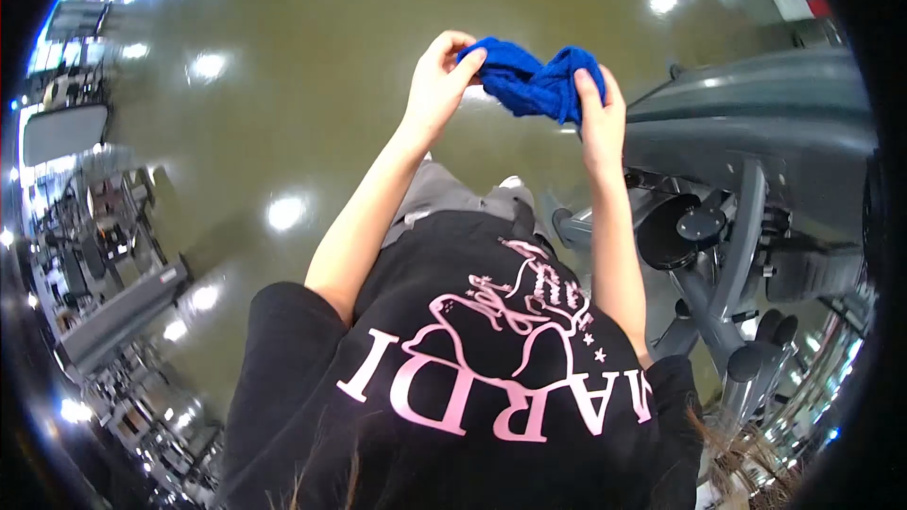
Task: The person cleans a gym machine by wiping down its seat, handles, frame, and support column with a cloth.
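A bunched blue cloth is stretched between my two hands, out in front of my body above the floor. My left hand grips its left end, thumb on top and fingers curled behind. At the other end, my right hand pinches the cloth with the thumb toward me. The cloth looks twisted and folded in the middle. Parts of the fingers are hidden behind it.
Close on my right stands a large grey exercise machine with a padded seat and metal frame. More gym equipment lines the left side. The shiny olive floor reflects ceiling lights.
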A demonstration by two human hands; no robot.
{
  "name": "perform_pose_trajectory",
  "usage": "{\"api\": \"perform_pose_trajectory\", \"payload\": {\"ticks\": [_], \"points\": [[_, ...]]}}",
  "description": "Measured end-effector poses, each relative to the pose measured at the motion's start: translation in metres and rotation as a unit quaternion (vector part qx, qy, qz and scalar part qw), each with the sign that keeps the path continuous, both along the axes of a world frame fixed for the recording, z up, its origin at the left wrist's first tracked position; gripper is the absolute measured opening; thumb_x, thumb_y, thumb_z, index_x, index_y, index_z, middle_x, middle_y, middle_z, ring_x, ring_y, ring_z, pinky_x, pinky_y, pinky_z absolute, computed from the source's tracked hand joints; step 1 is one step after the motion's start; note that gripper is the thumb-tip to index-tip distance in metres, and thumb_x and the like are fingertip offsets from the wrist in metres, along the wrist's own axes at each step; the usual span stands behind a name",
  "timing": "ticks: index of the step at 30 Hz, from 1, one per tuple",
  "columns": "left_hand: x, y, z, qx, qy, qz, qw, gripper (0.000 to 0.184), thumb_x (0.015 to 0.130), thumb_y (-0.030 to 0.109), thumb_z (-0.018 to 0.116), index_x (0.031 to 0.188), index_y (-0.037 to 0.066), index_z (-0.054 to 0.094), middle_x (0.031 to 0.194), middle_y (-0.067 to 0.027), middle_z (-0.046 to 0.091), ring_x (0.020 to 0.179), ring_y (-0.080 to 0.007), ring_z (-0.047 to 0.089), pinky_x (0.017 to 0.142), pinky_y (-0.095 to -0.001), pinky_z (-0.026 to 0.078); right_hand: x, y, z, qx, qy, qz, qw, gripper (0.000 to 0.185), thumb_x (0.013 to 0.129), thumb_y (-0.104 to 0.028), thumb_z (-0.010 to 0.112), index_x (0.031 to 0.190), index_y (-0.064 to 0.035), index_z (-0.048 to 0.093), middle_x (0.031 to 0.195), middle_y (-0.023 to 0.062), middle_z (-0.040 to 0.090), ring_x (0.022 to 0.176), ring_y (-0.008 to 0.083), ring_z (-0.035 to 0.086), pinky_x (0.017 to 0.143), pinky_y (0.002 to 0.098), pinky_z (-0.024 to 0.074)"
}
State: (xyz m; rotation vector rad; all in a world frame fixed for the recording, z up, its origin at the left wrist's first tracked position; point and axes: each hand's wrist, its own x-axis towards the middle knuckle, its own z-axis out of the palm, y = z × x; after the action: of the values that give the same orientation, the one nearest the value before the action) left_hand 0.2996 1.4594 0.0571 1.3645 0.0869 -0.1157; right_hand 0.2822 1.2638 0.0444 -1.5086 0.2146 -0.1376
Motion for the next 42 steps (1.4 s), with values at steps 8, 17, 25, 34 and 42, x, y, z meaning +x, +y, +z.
{"api": "perform_pose_trajectory", "payload": {"ticks": [8,17,25,34,42], "points": [[0.015,0.153,-0.009,0.050,0.028,0.085,0.995,0.017,0.086,0.018,0.058,0.096,0.005,0.054,0.087,-0.0007,0.056,0.081,-0.0081,0.054,0.072,-0.0252,0.048,0.044,0.153,-0.004,0.025,0.033,0.107,0.993,0.031,0.086,-0.023,0.060,0.105,0.0020,0.058,0.092,0.0046,0.062,0.084,0.0092,0.056,0.078,0.0229,0.0446],[0.000,0.281,-0.036,0.003,0.042,0.269,0.962,0.014,0.086,0.013,0.056,0.095,0.003,0.052,0.083,-0.0013,0.056,0.076,-0.0077,0.054,0.068,-0.0237,0.046,0.096,0.292,-0.018,-0.051,0.036,0.306,0.950,0.034,0.086,-0.023,0.059,0.109,0.0017,0.056,0.097,0.0065,0.062,0.090,0.0127,0.056,0.083,0.0263,0.0435],[0.030,0.282,-0.053,-0.024,0.079,0.351,0.933,0.013,0.087,0.014,0.056,0.095,0.005,0.052,0.089,-0.0035,0.057,0.083,-0.0100,0.056,0.071,-0.0269,0.049,0.171,0.310,-0.044,-0.030,0.075,0.384,0.920,0.036,0.087,-0.025,0.060,0.111,0.0009,0.056,0.099,0.0065,0.062,0.092,0.0123,0.056,0.084,0.0264,0.0437],[0.212,0.345,-0.060,-0.050,0.077,0.349,0.933,0.006,0.090,0.010,0.050,0.095,0.005,0.050,0.091,-0.0048,0.057,0.084,-0.0124,0.057,0.073,-0.0285,0.050,0.357,0.377,-0.058,-0.045,0.080,0.392,0.916,0.033,0.086,-0.027,0.060,0.106,-0.0008,0.059,0.091,0.0064,0.064,0.084,0.0112,0.058,0.079,0.0263,0.0456],[0.269,0.354,-0.041,-0.022,0.054,0.317,0.947,0.005,0.090,0.008,0.047,0.094,0.005,0.049,0.091,-0.0064,0.058,0.085,-0.0135,0.058,0.075,-0.0317,0.051,0.413,0.377,-0.037,-0.020,0.052,0.360,0.931,0.033,0.087,-0.026,0.059,0.108,0.0000,0.059,0.093,0.0065,0.064,0.085,0.0109,0.058,0.079,0.0257,0.0460]]}}
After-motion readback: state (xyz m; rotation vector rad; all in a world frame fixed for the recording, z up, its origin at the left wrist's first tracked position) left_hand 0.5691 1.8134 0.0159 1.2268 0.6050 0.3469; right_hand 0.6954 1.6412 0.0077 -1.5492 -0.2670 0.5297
